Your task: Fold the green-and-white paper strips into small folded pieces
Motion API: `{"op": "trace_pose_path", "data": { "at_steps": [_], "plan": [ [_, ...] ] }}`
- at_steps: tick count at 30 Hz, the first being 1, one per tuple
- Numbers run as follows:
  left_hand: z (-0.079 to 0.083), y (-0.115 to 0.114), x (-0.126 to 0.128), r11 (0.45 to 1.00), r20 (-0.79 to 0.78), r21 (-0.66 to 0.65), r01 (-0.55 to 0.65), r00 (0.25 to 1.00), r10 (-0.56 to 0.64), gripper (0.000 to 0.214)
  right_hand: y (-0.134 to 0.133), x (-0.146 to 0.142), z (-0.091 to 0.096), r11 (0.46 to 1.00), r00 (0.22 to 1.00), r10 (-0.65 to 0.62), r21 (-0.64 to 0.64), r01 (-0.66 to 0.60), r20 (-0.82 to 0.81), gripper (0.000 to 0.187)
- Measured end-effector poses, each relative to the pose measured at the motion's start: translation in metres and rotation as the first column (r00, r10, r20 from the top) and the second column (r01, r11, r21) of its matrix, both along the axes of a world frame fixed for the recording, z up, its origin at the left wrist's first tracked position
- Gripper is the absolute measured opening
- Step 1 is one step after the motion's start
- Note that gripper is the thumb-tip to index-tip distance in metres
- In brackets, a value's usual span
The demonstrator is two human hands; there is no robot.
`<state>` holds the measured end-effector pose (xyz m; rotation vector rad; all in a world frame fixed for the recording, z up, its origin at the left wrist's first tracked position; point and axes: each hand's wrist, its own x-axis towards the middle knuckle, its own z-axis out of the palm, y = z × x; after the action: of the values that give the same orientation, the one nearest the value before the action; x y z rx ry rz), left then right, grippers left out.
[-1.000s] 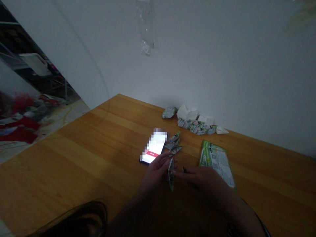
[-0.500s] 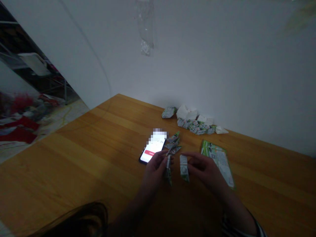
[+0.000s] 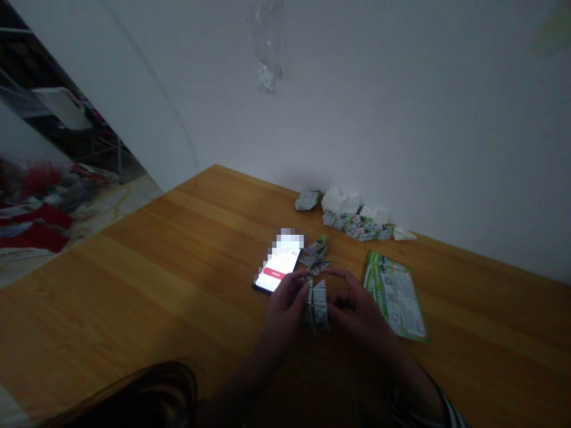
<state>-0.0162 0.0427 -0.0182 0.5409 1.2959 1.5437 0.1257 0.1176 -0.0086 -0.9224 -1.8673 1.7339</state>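
Observation:
My left hand point(image 3: 285, 306) and my right hand point(image 3: 359, 309) meet over a wooden table point(image 3: 156, 279). Between their fingertips stands a small folded piece of green and white printed paper point(image 3: 316, 303), pinched from both sides. Just beyond it lie a few similar folded paper pieces point(image 3: 316, 254). A lit phone point(image 3: 279, 270) rests flat beside my left hand.
A flat green and white printed sheet point(image 3: 395, 294) lies right of my right hand. A heap of folded and crumpled paper point(image 3: 352, 220) sits along the white wall. A clear plastic strip point(image 3: 266, 47) hangs on the wall. The table's left edge borders a cluttered floor.
A second ago both hands held one narrow folded piece; then the right hand held a separate piece apart. Now the hands have come together and the pieces sit side by side.

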Motion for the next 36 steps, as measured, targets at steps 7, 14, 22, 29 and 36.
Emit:
{"op": "trace_pose_path", "data": {
  "at_steps": [7, 14, 22, 29, 36],
  "plan": [
    [-0.001, 0.000, 0.001, 0.999, -0.058, 0.023, -0.026, 0.998, 0.027, 0.026, -0.002, -0.002, 0.000, 1.000, 1.000, 0.015, 0.003, -0.015, 0.019, 0.056],
    [-0.008, -0.001, 0.002, 1.000, -0.209, 0.015, -0.025, 0.978, 0.028, 0.027, -0.006, -0.001, 0.001, 0.984, 0.996, 0.023, 0.176, -0.037, 0.082, 0.059],
    [-0.008, -0.002, 0.004, 0.999, -0.284, 0.008, -0.035, 0.958, 0.036, 0.030, -0.007, -0.002, 0.000, 0.959, 0.987, -0.002, 0.279, -0.044, 0.163, 0.060],
    [-0.006, -0.002, 0.005, 1.000, -0.299, 0.018, -0.021, 0.954, 0.025, 0.032, -0.002, 0.001, -0.003, 0.959, 0.990, 0.032, 0.274, -0.069, 0.139, 0.061],
    [-0.007, -0.005, 0.007, 0.997, -0.319, 0.024, 0.078, 0.945, -0.067, 0.049, 0.007, 0.006, -0.008, 0.972, 0.992, 0.052, 0.221, -0.077, 0.116, 0.062]
  ]
}}
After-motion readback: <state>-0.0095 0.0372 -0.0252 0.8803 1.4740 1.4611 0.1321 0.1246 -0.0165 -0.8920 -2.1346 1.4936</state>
